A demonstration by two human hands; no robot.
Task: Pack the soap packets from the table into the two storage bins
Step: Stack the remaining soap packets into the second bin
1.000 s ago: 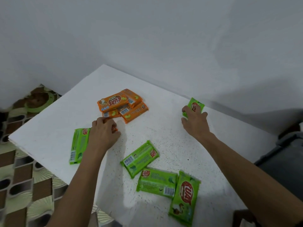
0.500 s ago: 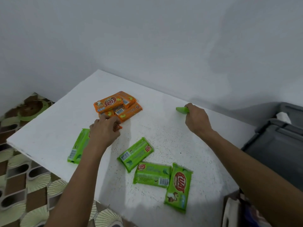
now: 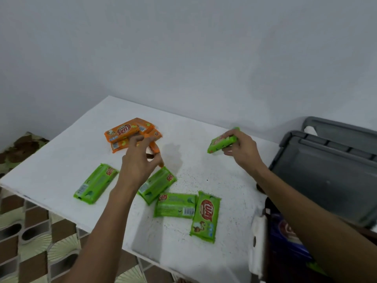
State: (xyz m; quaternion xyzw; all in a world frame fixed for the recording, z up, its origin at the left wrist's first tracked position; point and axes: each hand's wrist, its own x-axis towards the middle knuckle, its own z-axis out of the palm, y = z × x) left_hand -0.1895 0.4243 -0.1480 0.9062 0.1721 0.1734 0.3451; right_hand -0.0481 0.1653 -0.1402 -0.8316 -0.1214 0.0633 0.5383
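While the R grip (image 3: 242, 150) pinches a blurred green packet (image 3: 221, 141) above the worktop (image 3: 61, 160), the L grip (image 3: 136, 164) pinches an orange packet (image 3: 155, 149). Orange pile (image 3: 124, 131) beyond L grip; four red-logo green packets (image 3: 94, 183) around it; bins (image 3: 326, 170) right of R grip.

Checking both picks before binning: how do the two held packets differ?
The left hand pinches an orange packet, the right hand grips a green packet. The orange packet is mostly hidden behind fingers; the green packet shows most of its face. The orange packet hangs by the orange pile, the green packet nearer the storage bins. Both appear off the table.
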